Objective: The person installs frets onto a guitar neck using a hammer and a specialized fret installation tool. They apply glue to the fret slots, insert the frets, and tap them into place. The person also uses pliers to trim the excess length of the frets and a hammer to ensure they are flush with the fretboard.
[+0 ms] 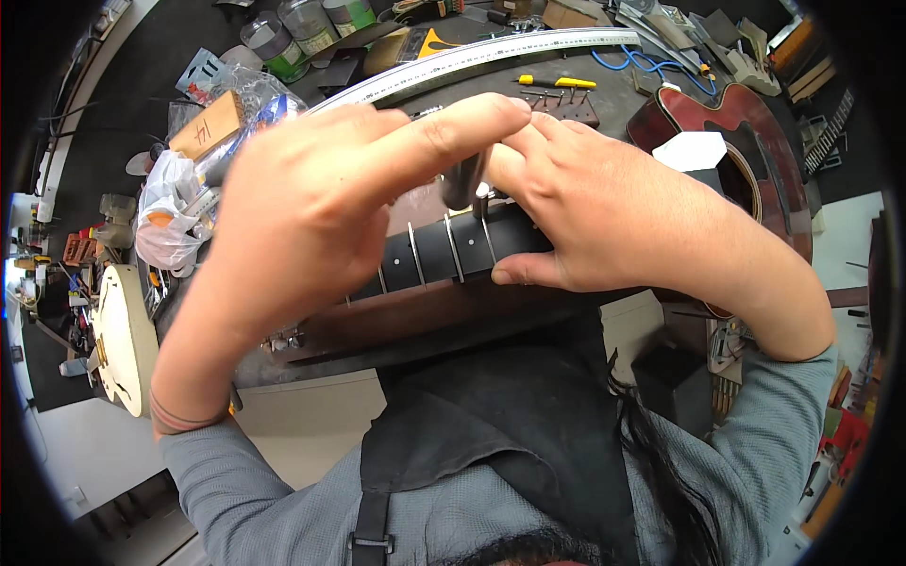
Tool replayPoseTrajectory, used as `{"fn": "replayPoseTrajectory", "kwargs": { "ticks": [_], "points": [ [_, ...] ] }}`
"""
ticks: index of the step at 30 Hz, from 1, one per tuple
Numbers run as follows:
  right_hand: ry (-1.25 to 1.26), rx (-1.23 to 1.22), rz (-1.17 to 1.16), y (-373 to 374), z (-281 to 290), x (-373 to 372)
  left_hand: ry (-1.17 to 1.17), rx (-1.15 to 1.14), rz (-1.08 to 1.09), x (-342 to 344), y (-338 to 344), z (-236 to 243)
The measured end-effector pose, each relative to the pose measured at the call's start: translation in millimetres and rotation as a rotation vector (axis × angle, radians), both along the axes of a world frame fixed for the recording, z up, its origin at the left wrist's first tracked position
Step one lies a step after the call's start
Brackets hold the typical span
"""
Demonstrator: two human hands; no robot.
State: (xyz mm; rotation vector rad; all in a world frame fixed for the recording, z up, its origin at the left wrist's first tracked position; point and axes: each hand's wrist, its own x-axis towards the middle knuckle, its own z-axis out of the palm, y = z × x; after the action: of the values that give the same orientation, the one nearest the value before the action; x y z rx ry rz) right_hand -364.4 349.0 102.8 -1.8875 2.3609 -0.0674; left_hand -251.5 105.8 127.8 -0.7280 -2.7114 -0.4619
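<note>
A dark guitar neck (434,253) with metal frets and pale dots lies in front of me. My right hand (595,203) is closed over it from the right, thumb pressed on the near side of the fretboard; its other fingers curl on the far side, partly hidden. Beside them a short shiny metal rod (482,200) stands upright at the end of a fret. My left hand (321,193) is curled above the neck, index finger reaching across to the right knuckles. A blurred dark cylindrical piece (461,184) shows below that finger; what the left hand grips is mostly hidden.
The red guitar body (769,151) is at right, white paper (689,151) on it. Behind the hands are a long metal ruler (472,58), a yellow knife (557,82) and a block of small tools (566,106). Plastic bags (168,212) and a cream guitar body (125,340) are at left.
</note>
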Motion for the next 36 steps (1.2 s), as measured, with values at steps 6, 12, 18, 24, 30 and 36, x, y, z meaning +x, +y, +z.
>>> {"fn": "replayPoseTrajectory", "kwargs": {
  "ticks": [6,12,18,24,30,36],
  "points": [
    [-0.040,-0.026,0.007,8,19,-3,-0.079,0.587,0.201,24,-27,14],
    [-0.793,0.092,-0.049,57,39,40,-0.246,0.888,0.571,140,-40,-5],
    [-0.790,-0.253,-0.437,90,-70,69,-0.923,0.540,0.120,178,-32,-73],
    [-0.335,-0.486,-0.622,90,-147,74,-0.497,0.461,0.690,178,18,-136],
    [-0.058,-0.483,-0.479,65,-160,56,-0.167,0.078,0.703,159,33,-146],
    [-0.086,-0.473,-0.412,44,-163,30,0.052,-0.110,0.645,139,31,-168]
  ]
}}
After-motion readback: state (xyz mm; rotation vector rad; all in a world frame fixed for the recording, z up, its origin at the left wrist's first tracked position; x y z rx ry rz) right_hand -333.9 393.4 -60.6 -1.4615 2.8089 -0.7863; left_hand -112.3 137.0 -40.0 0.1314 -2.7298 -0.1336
